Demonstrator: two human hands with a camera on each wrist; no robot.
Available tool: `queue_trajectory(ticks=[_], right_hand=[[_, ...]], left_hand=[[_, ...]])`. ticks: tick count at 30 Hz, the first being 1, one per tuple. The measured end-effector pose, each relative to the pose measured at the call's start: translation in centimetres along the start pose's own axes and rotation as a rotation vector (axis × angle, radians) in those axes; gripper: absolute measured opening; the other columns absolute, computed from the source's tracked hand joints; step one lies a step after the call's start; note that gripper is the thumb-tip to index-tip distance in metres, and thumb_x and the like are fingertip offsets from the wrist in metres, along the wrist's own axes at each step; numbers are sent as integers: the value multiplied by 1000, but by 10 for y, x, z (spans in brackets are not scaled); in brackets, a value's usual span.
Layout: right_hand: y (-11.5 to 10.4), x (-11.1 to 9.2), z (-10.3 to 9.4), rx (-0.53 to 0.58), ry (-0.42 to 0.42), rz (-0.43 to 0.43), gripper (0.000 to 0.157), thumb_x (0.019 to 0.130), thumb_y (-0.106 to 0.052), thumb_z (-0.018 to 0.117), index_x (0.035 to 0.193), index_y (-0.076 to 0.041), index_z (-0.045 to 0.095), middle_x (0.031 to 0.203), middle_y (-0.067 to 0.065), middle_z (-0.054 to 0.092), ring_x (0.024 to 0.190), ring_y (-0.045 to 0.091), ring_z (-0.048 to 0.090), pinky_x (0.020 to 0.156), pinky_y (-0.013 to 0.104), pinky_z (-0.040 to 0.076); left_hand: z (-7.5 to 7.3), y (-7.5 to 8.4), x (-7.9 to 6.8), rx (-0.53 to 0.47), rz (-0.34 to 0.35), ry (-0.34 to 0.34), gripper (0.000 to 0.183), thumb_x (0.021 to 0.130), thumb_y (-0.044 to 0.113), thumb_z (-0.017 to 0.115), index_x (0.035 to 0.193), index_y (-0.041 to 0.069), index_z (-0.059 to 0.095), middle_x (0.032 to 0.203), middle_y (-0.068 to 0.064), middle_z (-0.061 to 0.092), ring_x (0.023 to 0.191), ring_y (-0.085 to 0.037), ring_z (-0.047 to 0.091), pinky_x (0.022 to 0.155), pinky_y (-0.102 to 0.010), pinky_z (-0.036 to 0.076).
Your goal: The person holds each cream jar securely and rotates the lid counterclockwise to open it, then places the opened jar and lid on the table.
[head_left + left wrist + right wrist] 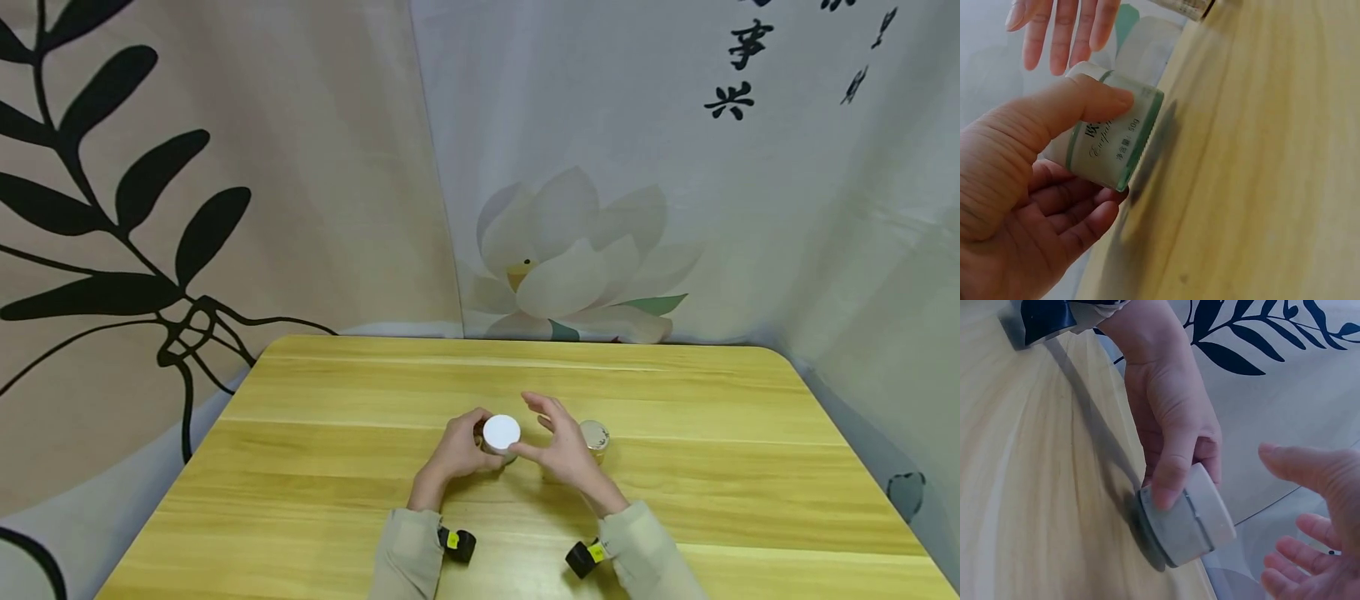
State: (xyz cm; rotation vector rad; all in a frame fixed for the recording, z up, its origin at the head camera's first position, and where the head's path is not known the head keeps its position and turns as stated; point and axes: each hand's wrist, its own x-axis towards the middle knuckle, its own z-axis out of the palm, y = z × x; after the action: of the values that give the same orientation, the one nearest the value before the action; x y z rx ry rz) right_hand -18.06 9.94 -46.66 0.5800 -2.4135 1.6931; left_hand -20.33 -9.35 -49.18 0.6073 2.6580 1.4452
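Observation:
A small glass cream jar with a white lid [501, 432] is near the middle of the wooden table. My left hand [462, 446] grips its lower part between thumb and fingers; in the left wrist view the jar [1116, 134] shows printed lettering and a greenish base edge. Just above the table, or touching it, is that base; I cannot tell which. My right hand [558, 442] is beside the lid, fingers spread and apart from the jar in the right wrist view, holding nothing. Behind the right hand stands a second jar [595, 437] with a pale patterned lid.
The wooden table [315, 500] spreads out on all sides of the hands. Past its far edge hangs a printed curtain [337, 167] with leaves, a lotus and writing. Both wrists carry small black cameras [459, 545].

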Motion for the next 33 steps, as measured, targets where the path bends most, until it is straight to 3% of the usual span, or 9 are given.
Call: queue_trajectory(ticks=[5,10,14,23,31,33], right_hand=[[-15,1,-2,14,12,2,69,68,2,80,129,3,49,128,22,49,119,38,46,98,52,38],[-47,2,-8,31,16,4,65,69,8,77,127,13,46,127,28,48,119,45,44,98,56,36],[-60,4,-11,22,23,9,63,70,7,77,126,13,47,127,28,49,119,44,44,99,53,37],[-43,13,-14,37,87,-35,62,70,0,79,125,5,51,126,21,51,120,38,45,100,50,37],[-54,21,-23,47,93,-45,64,71,-7,81,126,2,51,126,20,50,120,32,47,101,46,38],[-57,22,-24,50,96,-37,64,71,-8,81,126,2,51,126,20,50,119,31,48,101,45,37]], left_hand=[[-2,7,1,-83,20,24,50,67,13,82,108,1,56,104,-11,61,92,-21,60,79,-33,51],[-8,21,5,-105,64,48,50,68,11,81,109,1,55,103,-10,62,92,-22,60,80,-33,51],[-13,32,7,-109,87,68,51,66,7,81,110,0,54,103,-12,62,94,-22,60,81,-30,51],[-18,51,12,-132,120,131,51,65,5,79,110,-2,56,101,-10,61,94,-21,58,82,-28,51],[-22,72,18,-143,181,151,53,64,1,79,112,-2,56,103,-12,61,94,-21,58,83,-30,51],[-26,87,16,-153,185,143,52,65,-2,78,112,-4,56,103,-14,61,94,-23,58,83,-34,51]])
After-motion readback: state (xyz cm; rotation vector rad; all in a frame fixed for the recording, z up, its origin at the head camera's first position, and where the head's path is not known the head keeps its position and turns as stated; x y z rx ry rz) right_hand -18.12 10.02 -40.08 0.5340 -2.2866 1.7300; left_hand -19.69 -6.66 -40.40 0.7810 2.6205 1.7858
